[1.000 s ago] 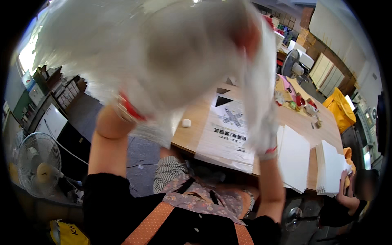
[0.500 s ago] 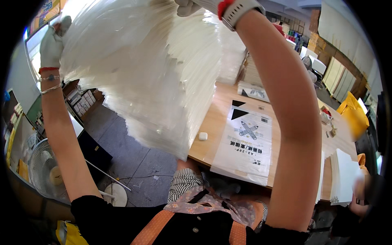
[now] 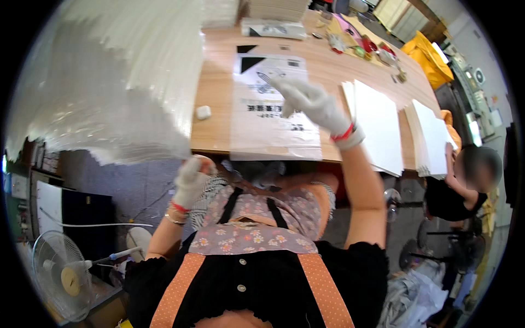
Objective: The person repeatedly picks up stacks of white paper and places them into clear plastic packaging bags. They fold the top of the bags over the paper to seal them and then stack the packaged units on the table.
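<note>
A large fanned stack of clear plastic bags [image 3: 158,65] fills the left side and hangs past the table's near edge. My left hand [image 3: 190,180], in a white glove with bare fingertips showing, is by the lower corner of that stack. Its fingers are curled, and what they hold, if anything, is hidden. My right hand [image 3: 311,104], also white-gloved and a little blurred, hovers over a printed clear bag [image 3: 273,136] lying flat at the table's near edge. Its fingers stretch out to the left with nothing visible in them.
A small white case [image 3: 203,112] lies on the wooden table [image 3: 216,131]. White paper stacks [image 3: 377,123] lie right, near another person [image 3: 454,191]. A rolled printed bag [image 3: 273,29] sits at the back; a fan [image 3: 63,276] stands lower left.
Both hands have come down from the raised bag stack, which now rests farther left. The right hand has moved over the printed bag, the left to my lap's edge. The view has shifted right.
</note>
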Demonstrator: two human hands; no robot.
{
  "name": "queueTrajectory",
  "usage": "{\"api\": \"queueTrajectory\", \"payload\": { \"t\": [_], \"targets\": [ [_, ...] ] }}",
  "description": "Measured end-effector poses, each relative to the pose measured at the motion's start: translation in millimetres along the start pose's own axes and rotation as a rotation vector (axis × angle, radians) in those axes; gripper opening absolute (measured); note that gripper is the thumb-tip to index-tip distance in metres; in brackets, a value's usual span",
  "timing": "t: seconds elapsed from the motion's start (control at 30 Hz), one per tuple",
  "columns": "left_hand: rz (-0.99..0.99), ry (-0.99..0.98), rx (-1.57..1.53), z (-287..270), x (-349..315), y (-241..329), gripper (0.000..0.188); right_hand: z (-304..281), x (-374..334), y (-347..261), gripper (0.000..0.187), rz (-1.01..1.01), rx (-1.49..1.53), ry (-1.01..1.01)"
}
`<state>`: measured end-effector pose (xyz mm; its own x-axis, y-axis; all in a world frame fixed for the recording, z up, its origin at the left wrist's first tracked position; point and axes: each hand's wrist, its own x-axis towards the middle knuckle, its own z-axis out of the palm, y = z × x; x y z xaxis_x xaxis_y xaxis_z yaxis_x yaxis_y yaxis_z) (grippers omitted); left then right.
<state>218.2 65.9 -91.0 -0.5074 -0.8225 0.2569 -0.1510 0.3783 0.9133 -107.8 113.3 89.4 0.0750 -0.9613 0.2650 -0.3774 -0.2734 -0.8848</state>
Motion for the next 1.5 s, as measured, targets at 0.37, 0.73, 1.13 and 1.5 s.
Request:
{"api": "queueTrajectory", "payload": {
  "t": [0.37, 0.73, 1.13, 1.5],
  "targets": [
    [0.282, -0.285, 0.659, 189.8, 86.4, -38.3, 0.022, 119.0, -276.0, 172.9, 0.026, 0.861, 0.895, 1.083],
    [0.339, -0.356, 0.573, 185.8, 104.4, -36.0, 0.019, 113.0, -197.4, 162.5, 0.034, 0.797, 0.639, 0.515],
    [0.240, -0.448, 0.178, 179.0, 147.3, -42.1, 0.020, 111.1, -103.9, 184.8, 0.025, 0.684, 0.845, 0.728],
    [-0.441, -0.145, -0.714, 134.2, 251.7, -20.3, 0.017, 29.8, -61.1, 211.7, 0.030, 0.148, -0.896, 0.826]
  ]
}}
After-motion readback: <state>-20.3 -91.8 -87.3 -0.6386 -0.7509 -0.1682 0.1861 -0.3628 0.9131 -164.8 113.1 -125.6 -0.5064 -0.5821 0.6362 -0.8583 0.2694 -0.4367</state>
